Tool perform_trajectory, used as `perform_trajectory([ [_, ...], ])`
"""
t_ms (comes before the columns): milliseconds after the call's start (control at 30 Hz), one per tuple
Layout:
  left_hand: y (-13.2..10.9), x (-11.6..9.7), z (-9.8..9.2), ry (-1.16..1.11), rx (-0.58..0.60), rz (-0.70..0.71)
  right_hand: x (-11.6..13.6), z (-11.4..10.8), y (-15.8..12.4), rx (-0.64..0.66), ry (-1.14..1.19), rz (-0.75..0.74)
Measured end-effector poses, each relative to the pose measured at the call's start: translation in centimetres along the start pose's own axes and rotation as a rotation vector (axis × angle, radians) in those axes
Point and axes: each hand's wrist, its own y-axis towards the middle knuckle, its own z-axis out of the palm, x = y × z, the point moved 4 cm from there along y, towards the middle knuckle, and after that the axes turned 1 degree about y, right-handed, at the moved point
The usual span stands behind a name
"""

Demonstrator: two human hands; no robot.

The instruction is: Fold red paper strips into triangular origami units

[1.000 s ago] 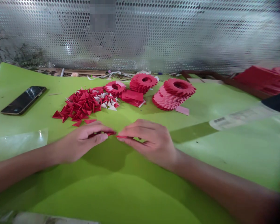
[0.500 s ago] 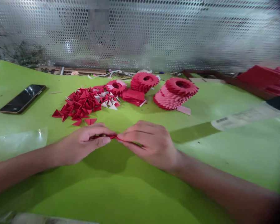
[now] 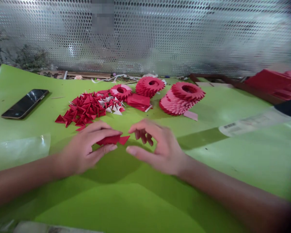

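Between thumb and fingers, my left hand (image 3: 87, 147) pinches a piece of folded red paper (image 3: 111, 139), whose pointed end sticks out to the right. My right hand (image 3: 157, 147) is apart from the paper, just right of its tip, with thumb and fingers spread and nothing between them. Beyond my left hand lies a pile of red folded paper triangles (image 3: 87, 108), with white and red triangles (image 3: 113, 105) at its right side. A stack of flat red paper pieces (image 3: 138, 101) sits beside them.
Rings of interlocked paper (image 3: 150, 86) and a taller red and pink paper stack (image 3: 179, 98) stand at the back. A phone (image 3: 25, 103) lies left on the green tabletop (image 3: 126, 207). A clear plastic sleeve (image 3: 249, 123) is at right, before a perforated metal panel (image 3: 145, 38).
My right hand has let go of the red paper, opened and drawn slightly away. My left hand keeps its hold, and more of the folded paper shows.
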Motion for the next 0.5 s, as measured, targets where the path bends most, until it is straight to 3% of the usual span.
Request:
perform_trajectory([
  [67,-0.1,-0.3,-0.2,0.141,-0.063,0.105,-0.6,0.8,-0.2,0.142,0.203,0.260],
  [133,-0.2,-0.7,-0.1,0.236,-0.085,0.193,-0.7,1.6,-0.4,0.236,0.355,0.390],
  [267,-0.5,-0.9,0.2,0.295,-0.047,0.258,-0.5,2.4,-0.5,0.284,0.467,0.433],
  [400,-0.7,-0.7,0.6,0.309,0.007,0.258,-0.7,2.7,-0.7,0.373,0.487,0.538],
  [500,-0.2,-1.1,0.1,0.275,-0.004,0.235,-1.0,2.5,-0.6,0.390,0.523,0.537],
])
